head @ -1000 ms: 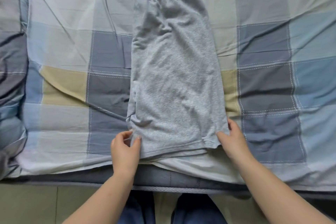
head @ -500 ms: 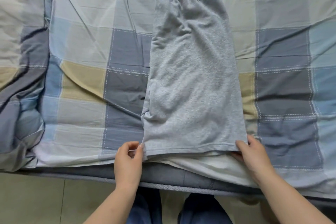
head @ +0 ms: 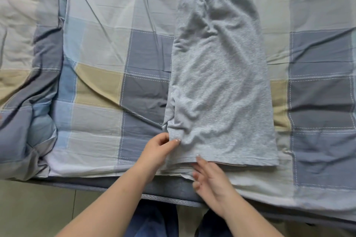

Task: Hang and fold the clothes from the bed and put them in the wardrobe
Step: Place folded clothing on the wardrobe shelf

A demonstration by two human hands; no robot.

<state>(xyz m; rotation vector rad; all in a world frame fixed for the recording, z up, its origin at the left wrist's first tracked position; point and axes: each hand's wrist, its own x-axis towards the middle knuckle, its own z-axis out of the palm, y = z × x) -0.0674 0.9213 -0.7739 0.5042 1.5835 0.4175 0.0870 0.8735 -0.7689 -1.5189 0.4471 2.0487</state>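
Grey sweat shorts (head: 221, 82), folded lengthwise in half, lie flat on the checked bedsheet (head: 107, 63) with the elastic waistband at the far end and the hem near the bed's edge. My left hand (head: 159, 150) pinches the shorts' near left corner between thumb and fingers. My right hand (head: 210, 177) hovers at the middle of the hem with fingers straight, its fingertips at the hem's edge, holding nothing.
A rumpled checked duvet (head: 25, 82) is bunched along the left side of the bed. The mattress edge (head: 173, 196) runs in front of my legs, with tiled floor (head: 38, 208) below. No wardrobe or hanger is in view.
My right hand let go of the hem's right corner and moved left to the middle of the hem. My left hand shifted up onto the left corner. The view moved left.
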